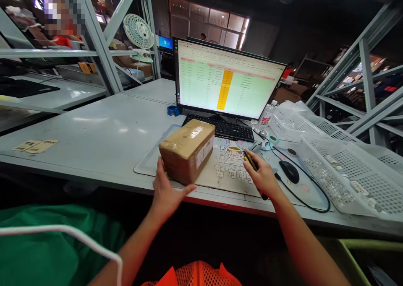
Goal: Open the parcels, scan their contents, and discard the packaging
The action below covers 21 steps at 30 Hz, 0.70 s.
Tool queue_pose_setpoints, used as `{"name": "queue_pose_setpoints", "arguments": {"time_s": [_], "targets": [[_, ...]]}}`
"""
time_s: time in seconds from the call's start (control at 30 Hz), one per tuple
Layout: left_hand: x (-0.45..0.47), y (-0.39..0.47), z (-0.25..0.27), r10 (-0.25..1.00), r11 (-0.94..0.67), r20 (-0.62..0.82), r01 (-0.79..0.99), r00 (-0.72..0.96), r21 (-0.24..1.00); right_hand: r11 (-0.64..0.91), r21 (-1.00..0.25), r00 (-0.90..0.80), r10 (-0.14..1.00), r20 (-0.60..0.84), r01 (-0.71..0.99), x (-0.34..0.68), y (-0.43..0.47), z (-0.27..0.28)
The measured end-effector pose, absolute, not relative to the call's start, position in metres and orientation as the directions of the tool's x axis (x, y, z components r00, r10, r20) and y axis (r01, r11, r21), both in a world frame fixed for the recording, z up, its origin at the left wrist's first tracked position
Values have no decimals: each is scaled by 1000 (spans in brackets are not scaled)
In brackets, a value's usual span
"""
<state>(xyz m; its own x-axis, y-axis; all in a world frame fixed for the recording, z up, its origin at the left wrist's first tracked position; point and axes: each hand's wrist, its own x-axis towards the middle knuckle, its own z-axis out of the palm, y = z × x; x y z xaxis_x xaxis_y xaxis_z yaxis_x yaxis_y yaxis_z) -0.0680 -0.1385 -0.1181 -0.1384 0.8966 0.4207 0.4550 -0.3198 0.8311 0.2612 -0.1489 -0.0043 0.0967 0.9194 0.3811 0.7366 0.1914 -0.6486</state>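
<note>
Head view: left hand (166, 193) spread against the box (188, 149), which sits on the mat (233, 183) on the desk (94, 131); right hand (263, 176) grips a cutter (250, 160), mouse (289, 171) nearby.

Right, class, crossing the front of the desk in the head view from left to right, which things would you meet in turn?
Tan paper labels → cardboard box → black-and-yellow tool in the right hand → black mouse → front white basket.
</note>
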Motion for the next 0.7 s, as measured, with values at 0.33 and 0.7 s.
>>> {"name": "queue_pose_setpoints", "arguments": {"time_s": [0.33, 0.7], "targets": [[-96, -109, -89, 713, -633, 694, 336, -96, 697, 99, -803, 120, 971, 207, 587, 268, -131, -10], [-115, -44, -59, 837, -163, 55, 152, 544, 975, 135, -818, 54, 979, 198, 559, 236, -143, 15]]}}
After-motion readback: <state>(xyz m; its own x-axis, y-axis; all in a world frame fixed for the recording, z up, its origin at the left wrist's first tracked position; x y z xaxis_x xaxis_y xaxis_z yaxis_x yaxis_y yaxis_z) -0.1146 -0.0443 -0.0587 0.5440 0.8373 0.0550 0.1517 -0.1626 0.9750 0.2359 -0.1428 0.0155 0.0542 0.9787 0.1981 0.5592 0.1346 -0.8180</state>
